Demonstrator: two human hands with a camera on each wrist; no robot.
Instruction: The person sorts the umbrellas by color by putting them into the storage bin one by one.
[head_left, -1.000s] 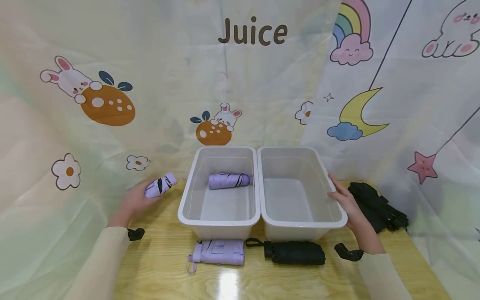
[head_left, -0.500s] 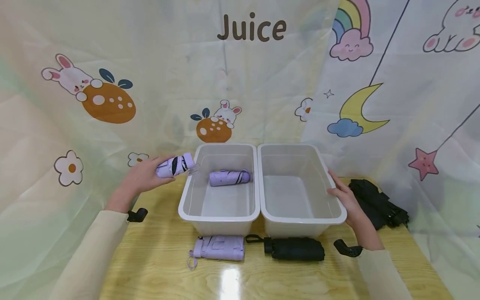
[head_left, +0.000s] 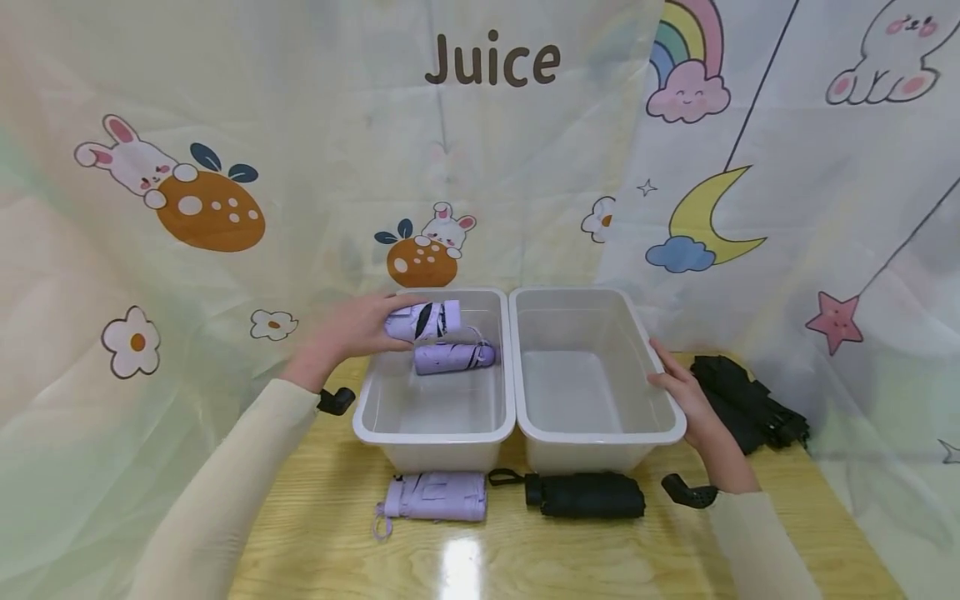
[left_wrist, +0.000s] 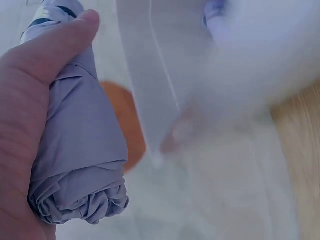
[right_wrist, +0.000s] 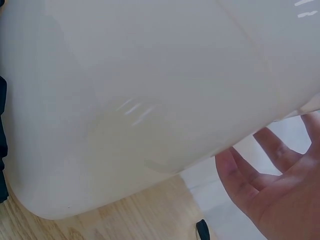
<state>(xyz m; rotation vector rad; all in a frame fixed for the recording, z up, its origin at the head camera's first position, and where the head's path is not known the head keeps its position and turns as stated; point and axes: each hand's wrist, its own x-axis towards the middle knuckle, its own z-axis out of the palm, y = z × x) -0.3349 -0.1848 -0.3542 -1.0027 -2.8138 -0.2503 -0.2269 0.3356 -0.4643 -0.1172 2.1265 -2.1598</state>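
My left hand (head_left: 356, 327) grips a folded lilac umbrella (head_left: 427, 320) above the left white bin (head_left: 442, 437). In the left wrist view the thumb lies across this umbrella (left_wrist: 82, 135), whose gathered cloth end points toward me. A second lilac umbrella (head_left: 453, 358) lies on that bin's floor, just below the held one. My right hand (head_left: 693, 404) holds the right rim of the right white bin (head_left: 600, 437), its thumb over the inner edge. In the right wrist view the fingers (right_wrist: 235, 175) reach the rim from outside, and their tips are partly hidden.
In front of the bins lie another lilac umbrella (head_left: 437, 497) with a wrist loop and a black umbrella (head_left: 585, 496). More black folded umbrellas (head_left: 750, 404) lie right of the right bin. A printed cloth (head_left: 337, 167) hangs close behind the bins.
My left hand has lifted the lilac umbrella from beside the left bin and carried it right, over that bin. My right hand has stayed on the right bin's rim.
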